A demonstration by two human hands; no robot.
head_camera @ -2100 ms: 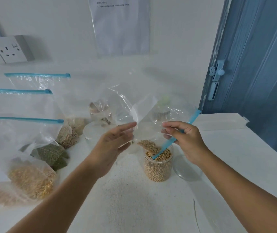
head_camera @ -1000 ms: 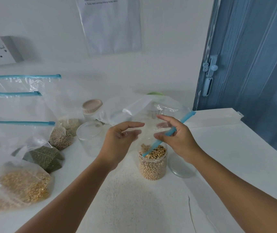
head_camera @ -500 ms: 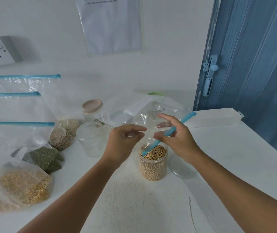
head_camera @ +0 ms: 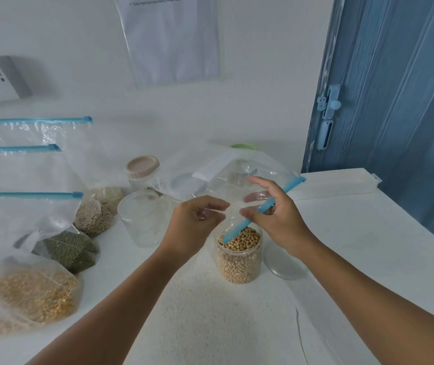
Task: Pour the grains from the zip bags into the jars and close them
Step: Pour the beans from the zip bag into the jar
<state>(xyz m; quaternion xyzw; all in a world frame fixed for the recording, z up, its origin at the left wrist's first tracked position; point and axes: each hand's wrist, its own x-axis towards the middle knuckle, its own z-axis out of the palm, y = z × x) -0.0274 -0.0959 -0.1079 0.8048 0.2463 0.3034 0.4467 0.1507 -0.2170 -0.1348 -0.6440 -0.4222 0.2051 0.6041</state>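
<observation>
Zip bag (head_camera: 226, 185), clear, crumpled and emptied, with a blue zipper strip (head_camera: 260, 208), hangs mouth-down over the open jar (head_camera: 239, 256), just below both grips. Right hand (head_camera: 279, 219) pinches the strip; left hand (head_camera: 195, 225) has its fingers curled on the film beside it. Pale round grains fill that jar to the brim. Left of the left grip stands an empty clear jar (head_camera: 142, 219); further left, four bags hold tan, green and yellow grains on the worktop (head_camera: 368, 259).
</observation>
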